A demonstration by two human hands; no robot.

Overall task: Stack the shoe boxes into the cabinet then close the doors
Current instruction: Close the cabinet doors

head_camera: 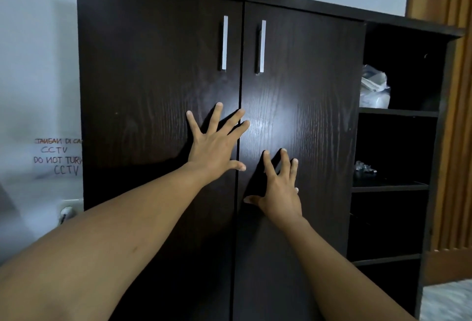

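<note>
A dark brown wooden cabinet [153,70] fills the view, and both of its doors are shut flush. The left door [143,106] and the right door [311,90] each carry a vertical silver handle near the centre seam. My left hand [214,147] lies flat on the left door with fingers spread, its fingertips reaching the seam. My right hand [281,190] rests on the right door with fingers apart, lower down. Neither hand holds anything. No shoe boxes are in sight; the inside of the cabinet is hidden behind the doors.
Open shelves [393,187] form the cabinet's right side. A clear plastic bag [374,90] sits on the top shelf and a small crinkled item [364,167] on the one below. A handwritten CCTV notice [60,157] hangs on the white wall at left. Wooden panelling [457,129] stands at right.
</note>
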